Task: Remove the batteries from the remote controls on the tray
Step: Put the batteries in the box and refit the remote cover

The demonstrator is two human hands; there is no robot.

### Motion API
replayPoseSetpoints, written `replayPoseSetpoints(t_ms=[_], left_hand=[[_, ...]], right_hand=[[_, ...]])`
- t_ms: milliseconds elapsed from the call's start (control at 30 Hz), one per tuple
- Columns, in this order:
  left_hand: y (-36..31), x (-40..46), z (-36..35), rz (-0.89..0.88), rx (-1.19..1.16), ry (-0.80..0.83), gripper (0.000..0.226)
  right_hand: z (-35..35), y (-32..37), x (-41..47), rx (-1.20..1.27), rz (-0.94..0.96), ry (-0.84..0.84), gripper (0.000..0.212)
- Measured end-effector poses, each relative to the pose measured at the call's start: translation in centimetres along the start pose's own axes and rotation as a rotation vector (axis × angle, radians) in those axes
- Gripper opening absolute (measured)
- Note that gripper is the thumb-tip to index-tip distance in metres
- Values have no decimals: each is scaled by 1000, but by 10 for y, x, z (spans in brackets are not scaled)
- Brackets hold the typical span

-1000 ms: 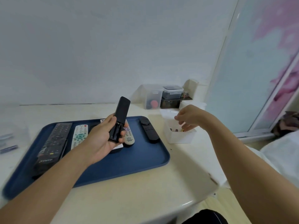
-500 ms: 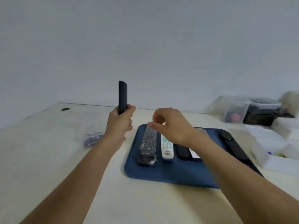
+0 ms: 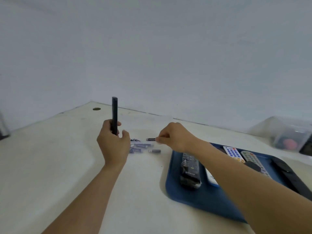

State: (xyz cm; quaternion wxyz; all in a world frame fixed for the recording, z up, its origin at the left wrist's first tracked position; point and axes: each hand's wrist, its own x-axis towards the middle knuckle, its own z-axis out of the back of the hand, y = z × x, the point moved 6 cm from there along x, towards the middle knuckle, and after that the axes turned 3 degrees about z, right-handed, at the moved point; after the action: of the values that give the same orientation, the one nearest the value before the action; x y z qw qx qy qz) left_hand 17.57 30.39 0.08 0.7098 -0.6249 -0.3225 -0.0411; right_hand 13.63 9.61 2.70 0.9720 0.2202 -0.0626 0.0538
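My left hand [image 3: 113, 144] holds a slim black remote [image 3: 114, 114] upright above the table, left of the tray. My right hand [image 3: 173, 137] pinches a small battery [image 3: 150, 139] by its end, level, just above the table. Below it lie several loose batteries [image 3: 141, 147], some in clear wrap, and one single battery [image 3: 154, 151] to their right. The blue tray [image 3: 172, 186] sits at the right with a black remote in plastic [image 3: 190, 169], a white remote [image 3: 233, 153], a grey remote [image 3: 251, 157] and a long black remote [image 3: 287, 173]. My right forearm hides part of the tray.
The pale table top [image 3: 59, 157] runs to a grey wall, with a cable hole [image 3: 96, 109] near the far corner. A clear plastic box [image 3: 287, 134] with a red item stands at the far right. A dark object [image 3: 3, 132] sits at the left edge.
The view swung left. My right hand moved from above the tray to the battery pile left of it, now pinching a battery. My left hand kept the slim remote upright.
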Motion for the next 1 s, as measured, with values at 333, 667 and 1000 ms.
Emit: replayPoseSetpoints(t_ms=[333,667,1000], left_hand=[[58,18,0,551,-118,158,22],[43,8,-6,463,-163,474,68],[40,15,-5,292,-138,576,82]], right_hand=[[-12,-1,11,-50,-67,97,24],[-26,6,31,-532,-130,256,61],[-27,12,29,-560,-22,102,37]])
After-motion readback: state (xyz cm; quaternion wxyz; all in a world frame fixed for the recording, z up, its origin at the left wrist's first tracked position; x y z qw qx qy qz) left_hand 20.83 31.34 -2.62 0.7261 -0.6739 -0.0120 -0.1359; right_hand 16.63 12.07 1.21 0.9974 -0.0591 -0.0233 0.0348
